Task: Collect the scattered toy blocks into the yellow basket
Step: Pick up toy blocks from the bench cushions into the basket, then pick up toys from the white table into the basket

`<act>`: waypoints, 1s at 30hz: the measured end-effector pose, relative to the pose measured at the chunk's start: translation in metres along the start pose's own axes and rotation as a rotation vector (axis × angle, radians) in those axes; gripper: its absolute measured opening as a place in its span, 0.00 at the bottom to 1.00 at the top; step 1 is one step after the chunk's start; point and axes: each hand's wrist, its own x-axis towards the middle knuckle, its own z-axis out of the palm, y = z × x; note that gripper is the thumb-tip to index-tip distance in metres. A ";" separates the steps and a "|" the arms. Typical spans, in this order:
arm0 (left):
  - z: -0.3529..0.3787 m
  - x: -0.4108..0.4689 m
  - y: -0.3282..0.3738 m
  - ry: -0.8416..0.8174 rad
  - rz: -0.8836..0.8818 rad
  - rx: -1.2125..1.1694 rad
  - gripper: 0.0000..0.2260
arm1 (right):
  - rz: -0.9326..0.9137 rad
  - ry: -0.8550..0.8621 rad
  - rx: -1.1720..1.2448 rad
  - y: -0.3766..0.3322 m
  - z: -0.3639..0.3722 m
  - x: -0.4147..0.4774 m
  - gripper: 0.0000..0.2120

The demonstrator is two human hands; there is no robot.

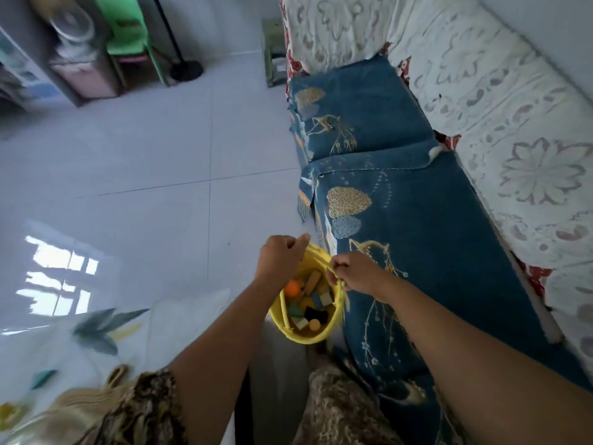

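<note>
The yellow basket (305, 338) hangs just above the floor, beside the front edge of the blue sofa seat. Inside it lie several toy blocks (313, 295): wooden, green, blue, black and orange pieces. My left hand (279, 259) is closed on the basket's far rim. My right hand (354, 275) pinches the yellow handle at the rim's right side. No loose blocks show on the floor or the sofa.
A blue embroidered sofa cover (414, 226) runs along the right, with a white lace backrest (526, 162) behind. Pale tiled floor (154, 162) spreads left. A green chair (131, 40) and a black stand base (186, 70) stand at the far end. White patterned fabric (106, 335) lies at lower left.
</note>
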 end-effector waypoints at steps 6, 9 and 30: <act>-0.034 0.073 0.011 0.061 -0.110 0.014 0.22 | -0.014 -0.117 -0.076 -0.051 -0.030 0.082 0.17; -0.053 0.103 0.011 0.102 -0.138 -0.014 0.21 | -0.023 -0.163 -0.129 -0.079 -0.039 0.123 0.19; -0.260 0.301 -0.051 0.332 -0.463 -0.206 0.21 | -0.138 -0.482 -0.578 -0.313 0.033 0.391 0.18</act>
